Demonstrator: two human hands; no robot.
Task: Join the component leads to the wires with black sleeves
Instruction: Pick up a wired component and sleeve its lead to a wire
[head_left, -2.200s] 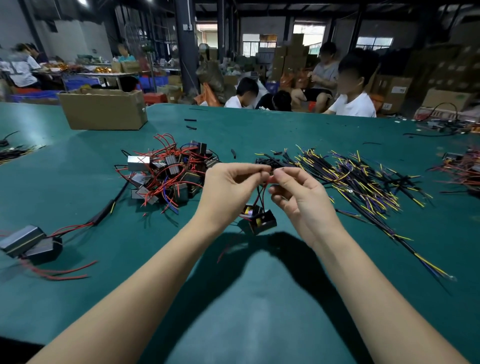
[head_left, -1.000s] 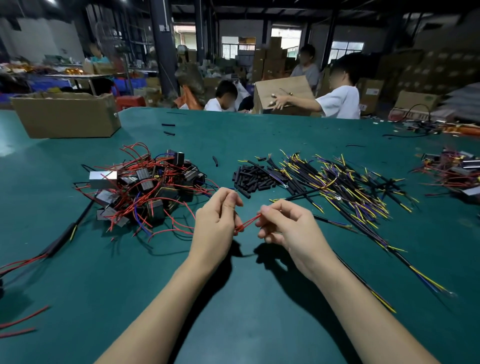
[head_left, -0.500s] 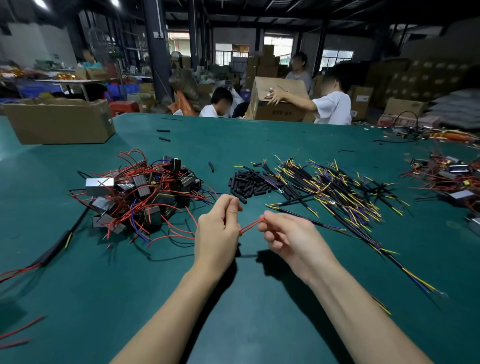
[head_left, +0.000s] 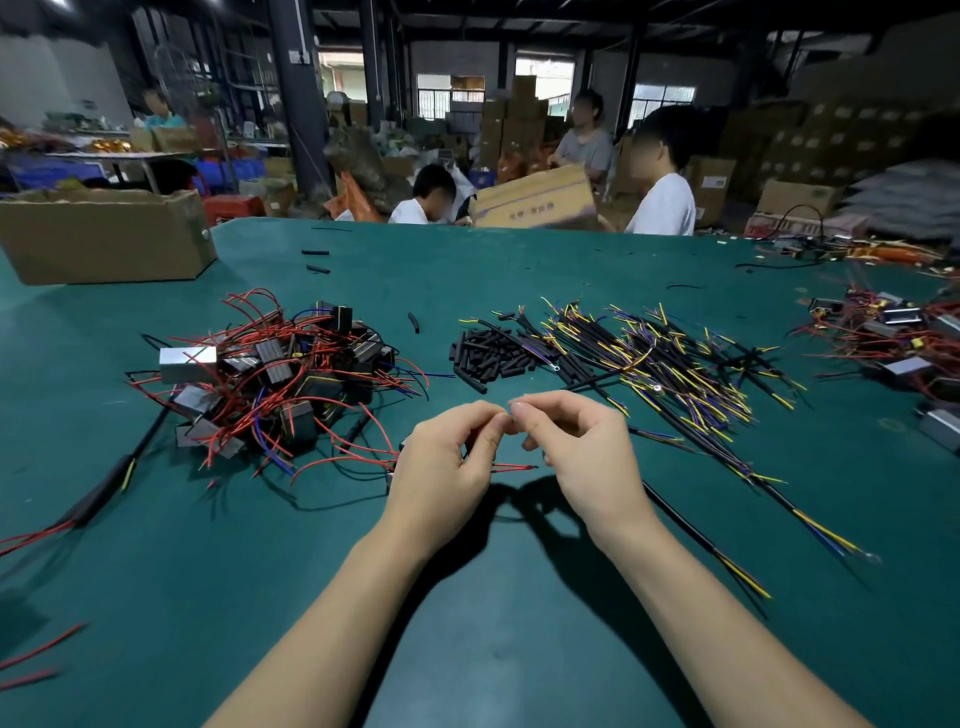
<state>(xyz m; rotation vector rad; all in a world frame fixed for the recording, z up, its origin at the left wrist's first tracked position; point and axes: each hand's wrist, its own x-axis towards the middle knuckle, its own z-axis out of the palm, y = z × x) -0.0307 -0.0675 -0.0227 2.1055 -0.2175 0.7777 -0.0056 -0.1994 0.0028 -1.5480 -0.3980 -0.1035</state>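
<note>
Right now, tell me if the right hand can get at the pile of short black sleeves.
Probably yes. The pile of short black sleeves lies on open table just beyond the right hand, nothing between, but that hand's fingertips are pinched together with the left hand.

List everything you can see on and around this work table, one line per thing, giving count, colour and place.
components: a pile, black and silver with red leads, left of centre
sleeves: a pile, black, centre
wires: a spread, black with yellow and blue ends, right of centre
red lead: one, between the hands
box: one, brown, far left
table: one, green
people: several, beyond the far edge
left hand: pinches something small, unclear what
right hand: pinches at the same spot
</note>
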